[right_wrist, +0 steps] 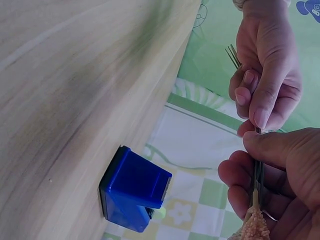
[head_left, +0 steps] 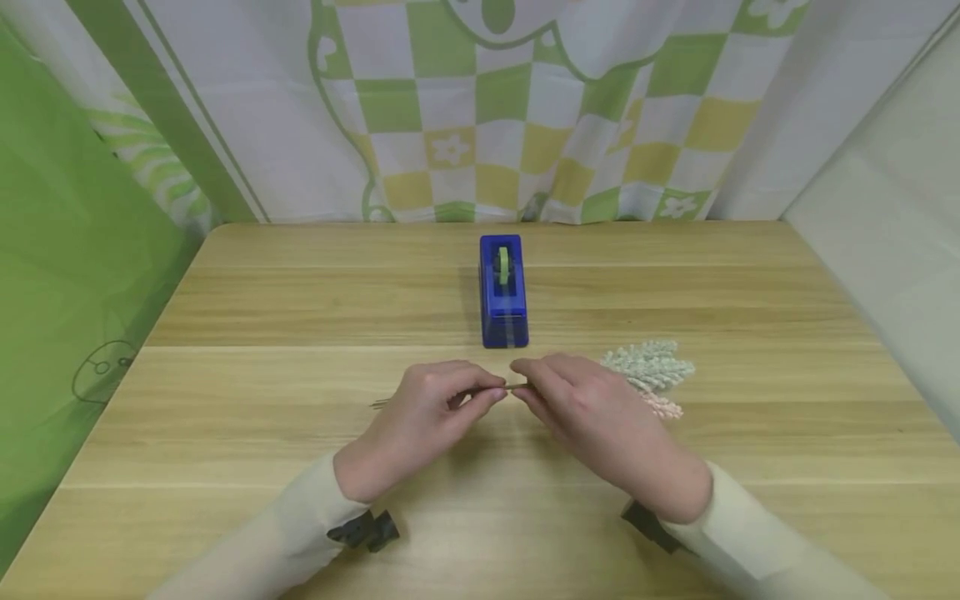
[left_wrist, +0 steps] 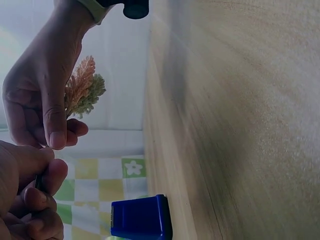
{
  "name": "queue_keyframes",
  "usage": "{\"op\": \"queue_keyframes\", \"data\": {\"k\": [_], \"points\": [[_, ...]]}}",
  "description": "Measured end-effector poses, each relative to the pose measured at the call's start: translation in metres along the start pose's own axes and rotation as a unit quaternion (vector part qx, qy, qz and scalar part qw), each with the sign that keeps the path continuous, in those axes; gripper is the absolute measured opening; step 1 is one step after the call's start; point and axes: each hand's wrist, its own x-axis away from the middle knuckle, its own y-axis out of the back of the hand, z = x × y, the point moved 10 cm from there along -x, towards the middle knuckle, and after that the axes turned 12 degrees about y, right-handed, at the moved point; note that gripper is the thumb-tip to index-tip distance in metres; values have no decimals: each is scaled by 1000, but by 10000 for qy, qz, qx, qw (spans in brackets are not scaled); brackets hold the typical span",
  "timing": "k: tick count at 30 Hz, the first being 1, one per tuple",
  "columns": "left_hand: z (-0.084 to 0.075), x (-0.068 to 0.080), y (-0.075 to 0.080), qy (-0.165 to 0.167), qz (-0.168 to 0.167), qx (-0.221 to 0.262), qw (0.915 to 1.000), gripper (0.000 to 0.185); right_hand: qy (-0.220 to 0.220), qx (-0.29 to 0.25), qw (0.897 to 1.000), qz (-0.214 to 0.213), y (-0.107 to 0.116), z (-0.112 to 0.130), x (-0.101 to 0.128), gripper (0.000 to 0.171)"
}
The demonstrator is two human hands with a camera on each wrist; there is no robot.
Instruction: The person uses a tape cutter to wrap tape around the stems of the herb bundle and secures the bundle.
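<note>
A bundle of thin dark wire stems (head_left: 491,389) with fuzzy pale green and pink flower sprigs (head_left: 651,372) at one end is held just above the light wooden table (head_left: 262,317), in front of the person and near the table's middle. Its long axis runs side to side across the head view: the bare cut ends (head_left: 377,403) point to the person's left and stick out past the left hand, while the flowered end points right and fans out beyond the right hand. The bundle lies almost level, the bare ends dipping slightly toward the table.

The left hand (head_left: 427,412) pinches the stems between thumb and curled fingers; in the right wrist view the stem tips (right_wrist: 232,54) show beyond its knuckles. The right hand (head_left: 592,412) also pinches the stems, thumb (right_wrist: 280,145) pressed over them against the curled fingers, with a pink sprig (right_wrist: 255,227) emerging from under the palm. The fingertips of the two hands nearly meet along the stems. In the left wrist view the pink and green sprigs (left_wrist: 82,90) show behind the right hand.

A blue plastic tape dispenser (head_left: 503,292) loaded with a roll of green tape (head_left: 502,262) stands on the table just beyond the hands, its long axis running away from the person. A green and yellow checked curtain (head_left: 525,125) hangs behind the table.
</note>
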Motion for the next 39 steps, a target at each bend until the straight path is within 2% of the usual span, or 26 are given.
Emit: {"op": "queue_keyframes", "data": {"k": [8, 24, 30, 34, 39], "points": [[-3, 1, 2, -128, -65, -22, 9999, 7, 238, 147, 9995, 134, -1, 5, -1, 25], [-3, -1, 2, -31, -49, -122, 9999, 8, 920, 606, 9939, 63, -1, 13, -2, 27], [-3, -1, 0, -8, -14, -205, 9998, 8, 895, 564, 9944, -69, 2, 12, -1, 23], [-5, -2, 1, -138, -74, -273, 9995, 7, 806, 579, 9949, -150, 8, 10, -1, 25], [-6, -1, 2, -247, -144, -270, 9992, 4, 702, 812, 9942, 34, 13, 9, -3, 27]]}}
